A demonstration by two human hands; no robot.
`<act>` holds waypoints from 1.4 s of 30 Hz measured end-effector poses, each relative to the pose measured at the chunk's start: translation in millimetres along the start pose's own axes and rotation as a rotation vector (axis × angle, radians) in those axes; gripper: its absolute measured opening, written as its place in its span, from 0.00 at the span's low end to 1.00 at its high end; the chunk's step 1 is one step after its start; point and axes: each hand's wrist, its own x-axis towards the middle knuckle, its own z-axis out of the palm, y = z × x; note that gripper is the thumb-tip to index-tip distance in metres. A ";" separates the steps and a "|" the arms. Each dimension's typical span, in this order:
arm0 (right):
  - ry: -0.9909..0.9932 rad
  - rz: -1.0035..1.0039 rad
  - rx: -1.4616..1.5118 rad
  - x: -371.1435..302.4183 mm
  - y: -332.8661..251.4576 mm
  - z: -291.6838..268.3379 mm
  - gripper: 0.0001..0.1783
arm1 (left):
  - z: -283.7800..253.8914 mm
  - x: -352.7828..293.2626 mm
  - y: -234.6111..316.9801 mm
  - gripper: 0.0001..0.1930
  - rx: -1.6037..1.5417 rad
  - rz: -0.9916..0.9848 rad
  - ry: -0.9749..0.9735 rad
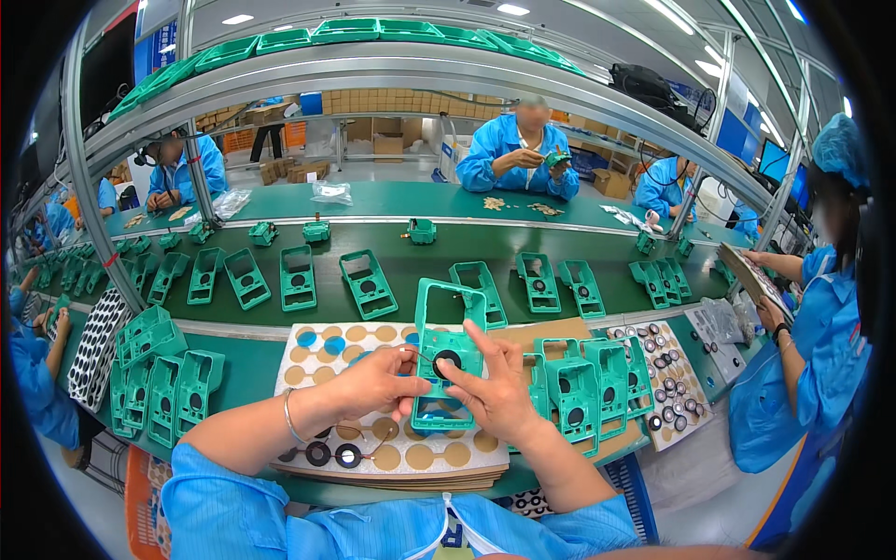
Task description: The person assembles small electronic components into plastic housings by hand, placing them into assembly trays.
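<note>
A green plastic housing (452,291) stands tilted in front of me over a stack of cardboard sheets. In its middle sits a round black speaker (448,357) with a thin wire on its left. My right hand (495,387) has fingertips on the speaker, with one finger stretched up along the housing. My left hand (378,381) is at the housing's left edge, fingertips pinched at the thin wire; the exact grip is partly hidden. Below my left wrist, loose round speakers (347,455) with wires lie on a white foam sheet (289,401) with round cutouts.
Green housings are grouped at left (163,392) and right (611,387). A row of housings (299,278) lies on the dark green conveyor (425,257). A foam tray (670,373) of round parts is at right. A metal shelf (355,70) crosses overhead. Co-workers sit across and beside me.
</note>
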 end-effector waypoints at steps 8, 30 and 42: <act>-0.119 0.954 1.018 2.9 11.9 5.8 0.21 | 16.6 3.9 0.4 0.16 0.154 0.113 0.057; 0.441 0.325 0.103 -18.6 45.2 32.1 0.18 | -122.6 232.3 -26.5 0.08 0.114 -0.173 0.448; 0.341 0.157 0.103 -16.3 41.6 27.6 0.13 | -13.9 -25.6 23.6 0.07 1.339 0.092 -0.292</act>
